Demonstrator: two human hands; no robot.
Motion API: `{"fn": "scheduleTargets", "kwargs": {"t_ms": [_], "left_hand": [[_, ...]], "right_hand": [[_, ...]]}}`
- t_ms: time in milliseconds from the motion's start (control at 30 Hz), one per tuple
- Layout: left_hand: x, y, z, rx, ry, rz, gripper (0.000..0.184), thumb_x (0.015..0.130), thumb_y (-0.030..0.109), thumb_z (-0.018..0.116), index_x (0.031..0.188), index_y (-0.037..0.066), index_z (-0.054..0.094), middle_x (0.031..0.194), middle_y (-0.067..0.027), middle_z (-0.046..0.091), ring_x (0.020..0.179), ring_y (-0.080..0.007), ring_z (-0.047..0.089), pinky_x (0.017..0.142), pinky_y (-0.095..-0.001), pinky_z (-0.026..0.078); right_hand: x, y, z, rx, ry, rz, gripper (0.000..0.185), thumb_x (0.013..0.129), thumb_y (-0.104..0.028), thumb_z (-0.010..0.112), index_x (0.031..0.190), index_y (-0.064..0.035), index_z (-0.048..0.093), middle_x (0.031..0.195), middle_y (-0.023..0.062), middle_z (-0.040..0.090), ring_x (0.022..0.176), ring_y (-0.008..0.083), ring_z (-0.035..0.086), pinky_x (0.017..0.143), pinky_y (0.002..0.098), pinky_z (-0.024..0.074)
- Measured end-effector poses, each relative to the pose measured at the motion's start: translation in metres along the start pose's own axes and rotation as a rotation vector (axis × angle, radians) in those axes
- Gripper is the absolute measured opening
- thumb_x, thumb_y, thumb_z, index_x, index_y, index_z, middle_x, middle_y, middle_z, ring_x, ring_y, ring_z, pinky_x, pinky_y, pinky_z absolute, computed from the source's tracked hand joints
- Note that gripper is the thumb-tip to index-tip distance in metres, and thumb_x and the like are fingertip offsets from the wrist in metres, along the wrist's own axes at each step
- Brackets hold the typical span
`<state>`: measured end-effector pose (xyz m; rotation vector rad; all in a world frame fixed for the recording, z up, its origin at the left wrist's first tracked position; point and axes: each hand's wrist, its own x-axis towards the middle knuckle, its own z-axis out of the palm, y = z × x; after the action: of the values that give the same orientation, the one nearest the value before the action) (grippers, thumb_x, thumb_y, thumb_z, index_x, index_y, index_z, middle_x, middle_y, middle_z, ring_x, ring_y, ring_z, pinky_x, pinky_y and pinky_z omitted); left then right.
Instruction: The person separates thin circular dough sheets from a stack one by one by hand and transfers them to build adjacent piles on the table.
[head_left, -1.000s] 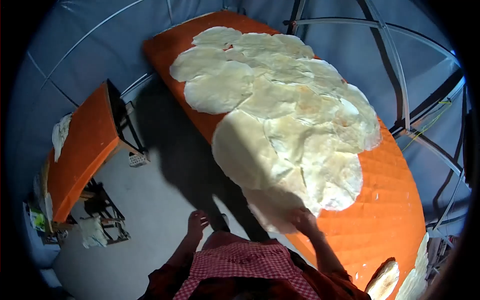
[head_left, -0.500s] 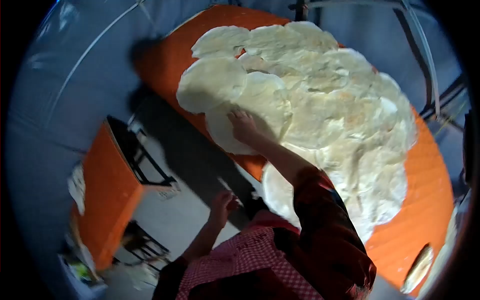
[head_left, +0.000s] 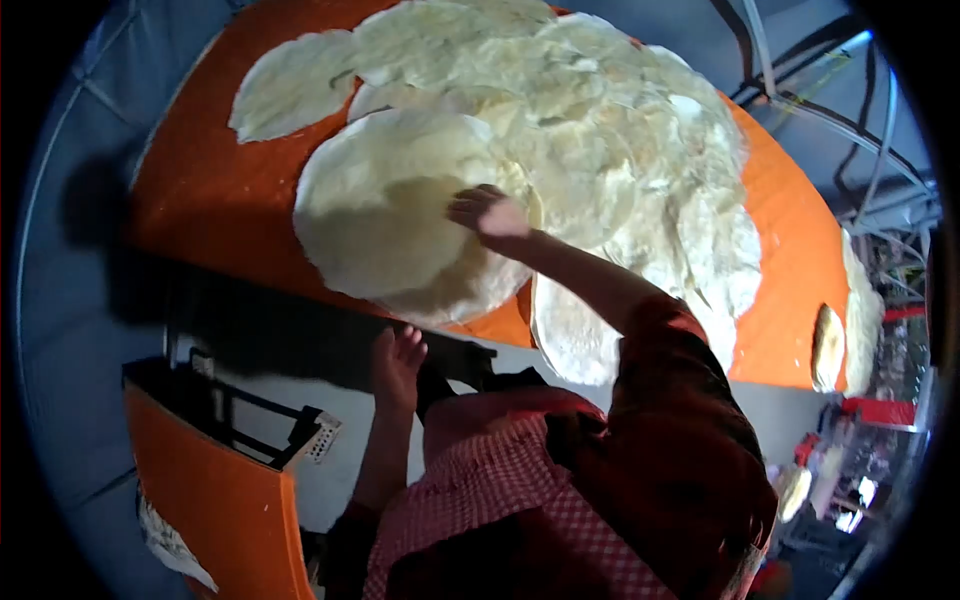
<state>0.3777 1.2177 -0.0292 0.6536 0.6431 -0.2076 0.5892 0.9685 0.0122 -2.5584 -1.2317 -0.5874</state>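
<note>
Thin pale round dough sheet (head_left: 385, 175) shifted onto lower sheet (head_left: 465, 298): now stacked. Right hand (head_left: 490, 213) over it, grip unclear; left hand (head_left: 398, 364) open.

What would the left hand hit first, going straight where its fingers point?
Left hand: probably the near flatbread edge, by the table's side. Depth is unclear; it might pass over or under.

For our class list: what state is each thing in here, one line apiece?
Large round pale flatbread: spread flat, overlapping other pale flatbreads.
Right bare hand: open, over that flatbread; contact unclear.
Left bare hand: open, holding nothing.
Long orange-covered table: partly hidden under flatbreads.
Pink-and-white checked apron: worn.
</note>
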Motion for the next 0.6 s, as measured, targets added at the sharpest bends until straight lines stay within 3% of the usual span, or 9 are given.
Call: {"fn": "scheduleTargets", "kwargs": {"t_ms": [67, 133, 200, 300, 333, 367, 433, 533, 600], "left_hand": [[0.008, 0.013, 0.014, 0.016, -0.042, -0.055, 0.038, 0.089, 0.031, 0.06, 0.119, 0.011, 0.047, 0.113, -0.0089, 0.056, 0.106, -0.0228, 0.055, 0.087, -0.0391, 0.046], [0.018, 0.016, 0.008, 0.094, -0.027, -0.094, 0.04, 0.088, 0.031, 0.061, 0.118, 0.008, 0.048, 0.109, -0.0096, 0.057, 0.103, -0.024, 0.057, 0.086, -0.0393, 0.045], [0.025, 0.023, 0.013, 0.201, -0.01, -0.13, 0.04, 0.088, 0.03, 0.061, 0.117, 0.007, 0.048, 0.107, -0.0106, 0.057, 0.1, -0.0245, 0.058, 0.085, -0.039, 0.046], [0.03, 0.028, 0.021, 0.276, 0.009, -0.181, 0.04, 0.086, 0.028, 0.063, 0.114, 0.003, 0.05, 0.104, -0.0112, 0.058, 0.099, -0.0246, 0.059, 0.082, -0.038, 0.048], [0.031, 0.029, 0.024, 0.302, 0.016, -0.189, 0.04, 0.085, 0.028, 0.064, 0.113, 0.003, 0.05, 0.104, -0.0111, 0.058, 0.099, -0.0246, 0.059, 0.081, -0.0378, 0.049], [0.035, 0.027, 0.022, 0.316, 0.02, -0.211, 0.04, 0.085, 0.029, 0.063, 0.112, 0.003, 0.051, 0.102, -0.0096, 0.059, 0.097, -0.0239, 0.059, 0.083, -0.0376, 0.048], [0.038, 0.028, 0.024, 0.301, 0.025, -0.287, 0.041, 0.086, 0.03, 0.062, 0.114, 0.004, 0.05, 0.104, -0.0084, 0.058, 0.096, -0.0232, 0.059, 0.085, -0.0378, 0.047], [0.038, 0.023, 0.026, 0.298, -0.009, -0.375, 0.043, 0.087, 0.034, 0.061, 0.119, 0.007, 0.05, 0.107, -0.0064, 0.058, 0.098, -0.0222, 0.058, 0.089, -0.0397, 0.046], [0.014, 0.02, 0.054, 0.307, -0.013, -0.376, 0.042, 0.088, 0.034, 0.059, 0.12, 0.008, 0.049, 0.108, -0.0063, 0.058, 0.099, -0.0223, 0.057, 0.09, -0.0416, 0.046]], "right_hand": [[-0.069, -0.002, -0.023, -0.084, -0.2, 0.092, 0.046, 0.07, -0.004, 0.056, 0.115, -0.0127, 0.06, 0.126, 0.0059, 0.054, 0.12, 0.0258, 0.049, 0.101, 0.0482, 0.0349], [-0.094, -0.023, -0.046, -0.236, -0.231, 0.419, 0.053, 0.071, -0.002, 0.056, 0.123, -0.0112, 0.053, 0.131, 0.0097, 0.05, 0.122, 0.0295, 0.047, 0.099, 0.0461, 0.038], [-0.103, -0.02, -0.037, 0.039, 0.002, 0.88, 0.056, 0.071, -0.003, 0.056, 0.126, -0.0057, 0.049, 0.133, 0.0142, 0.047, 0.117, 0.0327, 0.051, 0.093, 0.0406, 0.0447], [-0.076, -0.004, -0.032, 0.454, 0.019, 1.568, 0.067, 0.076, -0.039, 0.072, 0.122, 0.0045, 0.049, 0.103, 0.0256, 0.063, 0.095, 0.0318, 0.063, 0.079, 0.0369, 0.0506], [-0.069, -0.004, -0.024, 0.199, -0.01, 1.509, 0.074, 0.069, -0.05, 0.072, 0.116, 0.0036, 0.051, 0.091, 0.022, 0.066, 0.087, 0.038, 0.064, 0.077, 0.0434, 0.0496], [-0.07, 0.002, -0.007, 0.182, 0.057, 1.502, 0.069, 0.064, -0.048, 0.077, 0.104, 0.0045, 0.058, 0.081, 0.0184, 0.067, 0.079, 0.0335, 0.066, 0.072, 0.0417, 0.0509], [-0.053, 0.008, -0.007, 0.706, 0.057, 1.691, 0.046, 0.057, -0.037, 0.083, 0.072, 0.0018, 0.064, 0.068, 0.012, 0.065, 0.066, 0.0236, 0.064, 0.063, 0.0366, 0.0516], [-0.068, 0.035, 0.037, 0.401, 0.024, 1.167, 0.021, 0.066, -0.014, 0.074, 0.074, 0.0016, 0.064, 0.065, 0.0077, 0.063, 0.057, 0.0141, 0.059, 0.054, 0.0316, 0.0488], [-0.047, -0.026, -0.079, 0.885, 0.399, 1.34, 0.017, 0.068, -0.011, 0.072, 0.076, 0.0012, 0.064, 0.066, 0.0065, 0.062, 0.059, 0.0129, 0.058, 0.056, 0.0304, 0.0485]]}}
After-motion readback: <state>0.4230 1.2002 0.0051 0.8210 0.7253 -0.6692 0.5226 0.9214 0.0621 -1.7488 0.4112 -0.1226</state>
